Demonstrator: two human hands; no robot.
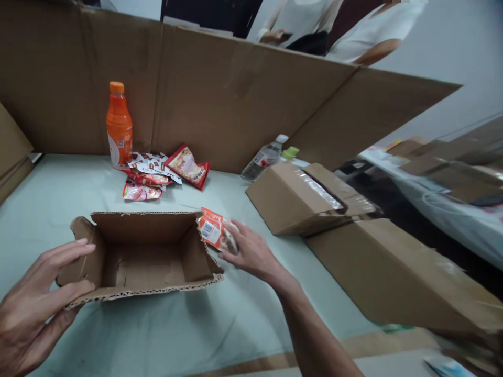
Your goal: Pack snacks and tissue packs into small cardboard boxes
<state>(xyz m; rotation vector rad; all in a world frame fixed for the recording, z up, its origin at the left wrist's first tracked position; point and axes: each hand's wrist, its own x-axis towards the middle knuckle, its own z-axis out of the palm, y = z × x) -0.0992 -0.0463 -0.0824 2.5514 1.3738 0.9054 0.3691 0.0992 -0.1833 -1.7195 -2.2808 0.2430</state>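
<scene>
cardboard box (145,229), mouth open toward us, sits left of centre in the frame, over the pale green tabletop (165,340). our left hand (35,309), at the lower left, is clamped on the box's left end, while our right hand (253,251), well apart from it near the centre, grips the right end of an orange packet (211,230). we have that packet outside the box, close by its right end; from this angle we cannot quite tell whether the two touch. in the upper left we see an orange bottle (119,131) standing upright beside a pile of snack packets (147,179), and right of centre a clear bottle (261,161) behind a brown carton (285,201).
</scene>
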